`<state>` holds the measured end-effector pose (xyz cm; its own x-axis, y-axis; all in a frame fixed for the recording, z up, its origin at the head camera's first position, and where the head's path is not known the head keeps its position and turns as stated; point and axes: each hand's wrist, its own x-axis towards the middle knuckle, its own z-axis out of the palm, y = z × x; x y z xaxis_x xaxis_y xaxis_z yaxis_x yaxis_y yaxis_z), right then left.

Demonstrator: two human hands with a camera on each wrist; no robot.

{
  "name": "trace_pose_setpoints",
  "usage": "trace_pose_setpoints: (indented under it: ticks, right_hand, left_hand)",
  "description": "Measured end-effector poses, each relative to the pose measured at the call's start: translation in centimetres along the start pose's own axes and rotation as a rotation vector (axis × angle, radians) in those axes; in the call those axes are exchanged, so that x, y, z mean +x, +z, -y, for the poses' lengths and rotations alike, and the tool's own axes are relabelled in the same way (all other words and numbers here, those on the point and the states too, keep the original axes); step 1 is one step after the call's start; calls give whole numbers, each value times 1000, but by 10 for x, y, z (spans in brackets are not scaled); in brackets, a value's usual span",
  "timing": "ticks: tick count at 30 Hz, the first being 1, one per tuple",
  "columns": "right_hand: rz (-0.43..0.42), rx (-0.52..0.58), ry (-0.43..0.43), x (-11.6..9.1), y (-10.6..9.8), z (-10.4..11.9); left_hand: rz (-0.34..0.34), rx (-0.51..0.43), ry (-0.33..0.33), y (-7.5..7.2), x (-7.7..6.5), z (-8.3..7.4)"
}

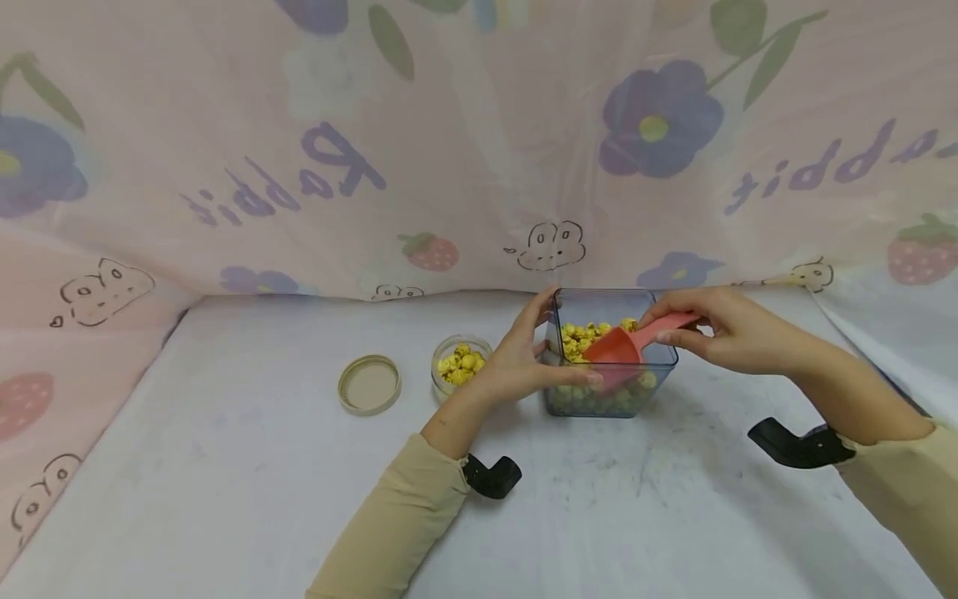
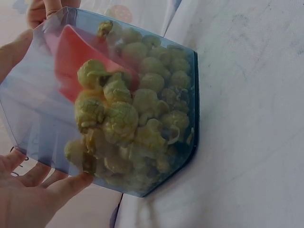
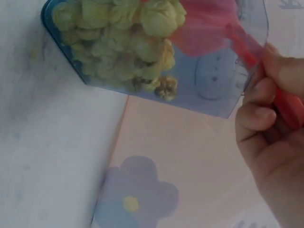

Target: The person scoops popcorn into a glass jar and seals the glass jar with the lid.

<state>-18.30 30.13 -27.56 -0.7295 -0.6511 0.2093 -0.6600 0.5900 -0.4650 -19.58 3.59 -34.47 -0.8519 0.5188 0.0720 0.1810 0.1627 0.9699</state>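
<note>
A clear blue-tinted plastic container (image 1: 609, 411) of yellow popcorn (image 1: 580, 339) stands on the table. My left hand (image 1: 516, 358) grips its left side, with the thumb along the front near the rim and the fingers (image 2: 35, 173) spread over the side wall. In my right hand (image 1: 737, 333) is the handle of a pink scoop (image 1: 615, 344), pinched between thumb and fingers at the container's right rim. The scoop's bowl is down inside, against the popcorn; in the left wrist view several kernels partly cover its lower edge.
Just left of the container, a small round glass jar (image 1: 437, 388) holds more popcorn (image 1: 461, 364), partly behind my left hand. A round lid (image 1: 370, 384) lies left of the jar. A printed cloth (image 1: 464, 166) hangs behind the white tabletop (image 1: 224, 466).
</note>
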Motion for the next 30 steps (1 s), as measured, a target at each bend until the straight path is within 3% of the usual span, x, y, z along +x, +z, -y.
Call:
trace_pose_setpoints:
  ticks: [4, 12, 22, 30]
  right_hand:
    - [-37, 37, -16, -1, 2, -2]
    - [-89, 134, 57, -1, 10, 2]
    - [-76, 195, 105, -4, 10, 3]
    - [-71, 226, 91, -7, 9, 2]
  left_hand:
    - [-7, -3, 3, -1, 1, 0]
    - [-17, -3, -3, -4, 2, 0]
    - [-13, -7, -11, -3, 1, 0]
    - [-4, -13, -16, -2, 0, 0]
